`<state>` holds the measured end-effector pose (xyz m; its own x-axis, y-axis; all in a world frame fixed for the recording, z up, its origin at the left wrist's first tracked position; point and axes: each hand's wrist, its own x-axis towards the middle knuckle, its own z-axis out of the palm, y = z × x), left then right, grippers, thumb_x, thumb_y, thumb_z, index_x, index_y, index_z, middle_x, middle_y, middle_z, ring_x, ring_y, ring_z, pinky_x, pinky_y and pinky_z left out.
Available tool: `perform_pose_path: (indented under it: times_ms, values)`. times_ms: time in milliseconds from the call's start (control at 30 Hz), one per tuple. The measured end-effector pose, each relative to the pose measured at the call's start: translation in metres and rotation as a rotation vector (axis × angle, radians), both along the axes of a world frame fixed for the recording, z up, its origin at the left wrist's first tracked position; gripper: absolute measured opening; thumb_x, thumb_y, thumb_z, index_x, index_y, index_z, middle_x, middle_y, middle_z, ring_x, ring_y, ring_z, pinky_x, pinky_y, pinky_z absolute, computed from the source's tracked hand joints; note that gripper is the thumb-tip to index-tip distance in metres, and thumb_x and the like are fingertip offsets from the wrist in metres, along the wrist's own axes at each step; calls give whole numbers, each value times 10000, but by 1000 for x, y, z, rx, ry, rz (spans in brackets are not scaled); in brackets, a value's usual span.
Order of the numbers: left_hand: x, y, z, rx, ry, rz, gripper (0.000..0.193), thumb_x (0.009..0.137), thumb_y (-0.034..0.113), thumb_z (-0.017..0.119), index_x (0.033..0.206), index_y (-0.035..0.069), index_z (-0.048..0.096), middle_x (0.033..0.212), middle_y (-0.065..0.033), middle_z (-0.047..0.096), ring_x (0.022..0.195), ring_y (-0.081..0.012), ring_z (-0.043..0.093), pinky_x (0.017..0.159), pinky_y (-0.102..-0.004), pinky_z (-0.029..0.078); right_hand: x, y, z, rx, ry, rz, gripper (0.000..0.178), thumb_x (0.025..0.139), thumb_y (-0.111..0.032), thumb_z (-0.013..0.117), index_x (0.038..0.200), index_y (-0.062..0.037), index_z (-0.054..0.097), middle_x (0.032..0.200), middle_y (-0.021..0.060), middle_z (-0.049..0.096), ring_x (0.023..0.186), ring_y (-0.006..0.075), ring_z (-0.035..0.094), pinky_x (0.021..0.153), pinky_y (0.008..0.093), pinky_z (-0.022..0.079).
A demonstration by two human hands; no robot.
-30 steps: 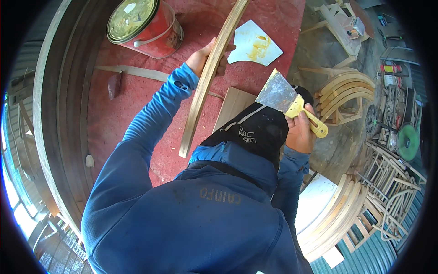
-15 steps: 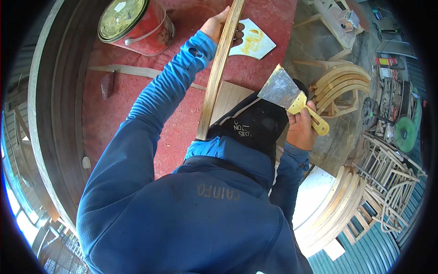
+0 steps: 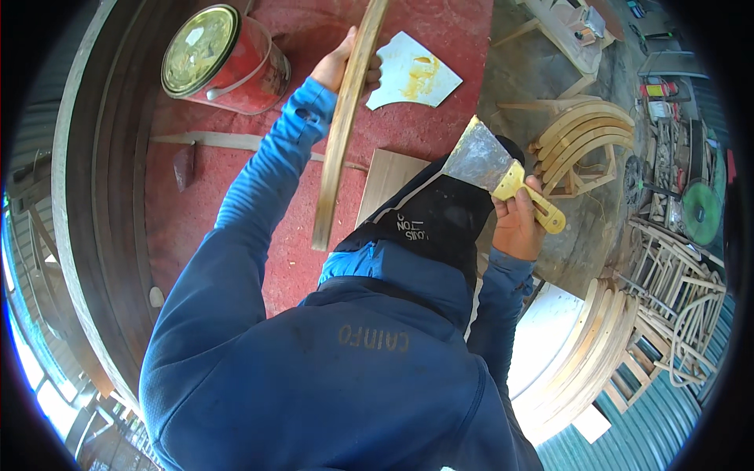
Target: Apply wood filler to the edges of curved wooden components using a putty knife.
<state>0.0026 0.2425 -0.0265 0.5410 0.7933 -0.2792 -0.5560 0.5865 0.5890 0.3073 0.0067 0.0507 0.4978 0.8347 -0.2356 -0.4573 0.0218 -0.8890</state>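
Left hand (image 3: 339, 67) at 12 o'clock grips curved wooden strip (image 3: 344, 133); right hand (image 3: 514, 224) at 3 o'clock clasps yellow-handled putty knife (image 3: 503, 177), blade raised clear. Filler-smeared white scrap (image 3: 408, 78) nearby; strip looks bare, spreading apparently unfinished.

left hand (image 3: 339, 64) clenched, right hand (image 3: 516, 222) — fisted
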Motion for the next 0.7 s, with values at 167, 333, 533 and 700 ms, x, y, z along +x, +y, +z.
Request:
perform_pose_path:
  times_ms: [167, 333, 533, 700]
  values:
    - [-42, -21, -18, 145, 482, -7, 518, 1020, 597, 462, 1021, 128, 682, 736, -10, 577, 624, -161, 535, 588, -304, 453, 3, 0, 0, -7, -2, -41, 344, 961, -76, 652, 1295, -18, 595, 1250, 177, 619, 1098, 289, 661, 865, 384, 592]
    - [-48, -38, -45, 576, 1214, 58, 550, 959, 551, 584, 1164, 60, 722, 928, -164, 731, 802, -308, 698, 750, -389, 548, -1, 12, -1, 19, 70, -2, 316, 953, -55, 653, 1265, -26, 617, 1243, 175, 631, 1080, 279, 671, 845, 386, 602]
    - [-53, -47, -67, 618, 1568, 47, 525, 870, 472, 710, 1200, 63, 713, 936, -188, 737, 871, -277, 721, 792, -391, 551, -22, 33, -14, 27, 149, 111, 291, 966, -54, 653, 1252, -9, 628, 1182, 165, 665, 1025, 278, 692, 819, 403, 612]
    - [-75, -61, -80, 599, 1678, 10, 554, 867, 461, 725, 1259, 74, 670, 971, -189, 739, 877, -304, 720, 806, -399, 558, -32, 34, -34, -15, 265, 165, 314, 957, -55, 670, 1265, -14, 623, 1171, 163, 669, 1021, 279, 694, 832, 414, 607]
